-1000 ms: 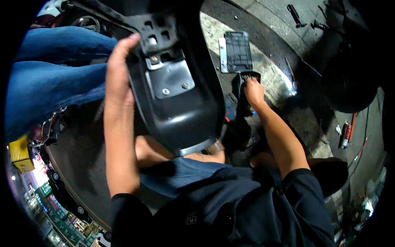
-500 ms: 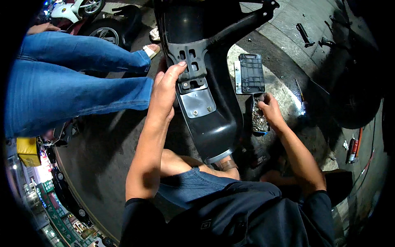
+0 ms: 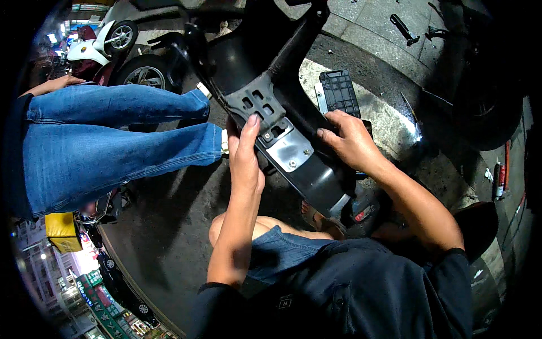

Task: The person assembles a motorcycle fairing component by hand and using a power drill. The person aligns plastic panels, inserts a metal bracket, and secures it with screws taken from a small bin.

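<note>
A long black plastic mudguard (image 3: 314, 176) lies tilted in front of me, its narrow end toward my feet. A dark slotted bracket (image 3: 258, 103) and a shiny metal plate (image 3: 287, 151) with bolts sit along its middle. My left hand (image 3: 247, 155) grips the left edge, thumb on top beside the bracket, other fingers hidden beneath. At the right edge, my right hand (image 3: 351, 142) is closed on the mudguard with its thumb toward the plate. Whether it also holds something small is hidden. The tray of small hardware lies mostly behind this hand.
A black ribbed plastic piece (image 3: 340, 93) lies beyond my right hand. Another person's jeans-clad legs (image 3: 124, 138) reach in from the left. A scooter (image 3: 93, 51) and wheel (image 3: 144, 73) stand at far left. A spray can (image 3: 500, 179) and black parts (image 3: 404, 29) lie right.
My right hand has left the hardware tray and come to the mudguard's right edge. The mudguard has turned, its near end swinging right and its far end left. My left hand stays on it.
</note>
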Tool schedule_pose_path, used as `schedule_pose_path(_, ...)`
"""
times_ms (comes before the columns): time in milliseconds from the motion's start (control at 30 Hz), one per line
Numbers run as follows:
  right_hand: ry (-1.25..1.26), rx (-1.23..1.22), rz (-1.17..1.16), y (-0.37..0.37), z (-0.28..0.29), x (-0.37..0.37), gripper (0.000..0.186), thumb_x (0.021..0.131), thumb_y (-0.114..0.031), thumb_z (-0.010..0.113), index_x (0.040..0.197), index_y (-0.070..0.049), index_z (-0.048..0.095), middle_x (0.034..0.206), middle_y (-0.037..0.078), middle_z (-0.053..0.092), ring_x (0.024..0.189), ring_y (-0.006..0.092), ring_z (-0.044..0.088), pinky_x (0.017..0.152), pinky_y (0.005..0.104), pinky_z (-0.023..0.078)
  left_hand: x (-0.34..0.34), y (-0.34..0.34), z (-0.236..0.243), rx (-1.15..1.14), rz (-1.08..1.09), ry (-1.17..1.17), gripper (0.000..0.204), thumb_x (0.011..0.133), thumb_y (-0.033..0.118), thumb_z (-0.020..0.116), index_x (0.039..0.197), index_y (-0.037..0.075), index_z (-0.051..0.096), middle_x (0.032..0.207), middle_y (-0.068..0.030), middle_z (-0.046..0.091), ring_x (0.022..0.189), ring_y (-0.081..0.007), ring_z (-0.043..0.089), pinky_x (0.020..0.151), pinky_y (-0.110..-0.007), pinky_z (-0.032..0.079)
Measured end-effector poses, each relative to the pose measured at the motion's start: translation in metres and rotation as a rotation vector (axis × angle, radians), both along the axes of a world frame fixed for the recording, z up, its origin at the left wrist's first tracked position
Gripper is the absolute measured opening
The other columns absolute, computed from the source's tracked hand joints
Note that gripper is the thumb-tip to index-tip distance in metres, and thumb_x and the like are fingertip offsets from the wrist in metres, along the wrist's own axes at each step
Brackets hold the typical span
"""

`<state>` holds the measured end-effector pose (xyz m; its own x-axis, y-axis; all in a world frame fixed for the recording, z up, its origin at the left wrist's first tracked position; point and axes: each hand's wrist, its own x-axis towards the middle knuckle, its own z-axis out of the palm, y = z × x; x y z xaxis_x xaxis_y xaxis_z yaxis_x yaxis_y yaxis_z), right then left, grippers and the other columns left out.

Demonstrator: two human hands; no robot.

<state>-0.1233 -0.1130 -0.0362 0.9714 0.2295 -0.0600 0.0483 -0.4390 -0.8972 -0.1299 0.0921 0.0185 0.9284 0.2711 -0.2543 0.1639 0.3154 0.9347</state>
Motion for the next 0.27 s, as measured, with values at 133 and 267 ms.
schedule_pose_path(133,0.046,0.055,0.156,-0.019,0.014,0.008,0.032,0.082,-0.018,0.067,0.105,0.004,0.062,0.094,0.023,0.062,0.091,0.0399,0.061,0.078,0.0426,0.048,-0.017,0.023,0.0,-0.365,-0.004,0.085,0.062,0.094,0.053,0.05,0.135,0.007,0.046,0.137,-0.0121,0.05,0.126,-0.0272,0.047,0.109,-0.042,0.033)
schedule_pose_path(267,0.016,0.098,0.297,-0.026,0.026,0.015,0.029,0.082,-0.015,0.067,0.103,0.005,0.061,0.092,0.022,0.06,0.089,0.0402,0.06,0.078,0.043,0.048,-0.032,0.036,-0.006,-0.578,0.102,0.222,0.062,0.094,0.053,0.049,0.14,0.012,0.043,0.14,-0.0083,0.048,0.128,-0.0288,0.043,0.112,-0.044,0.028)
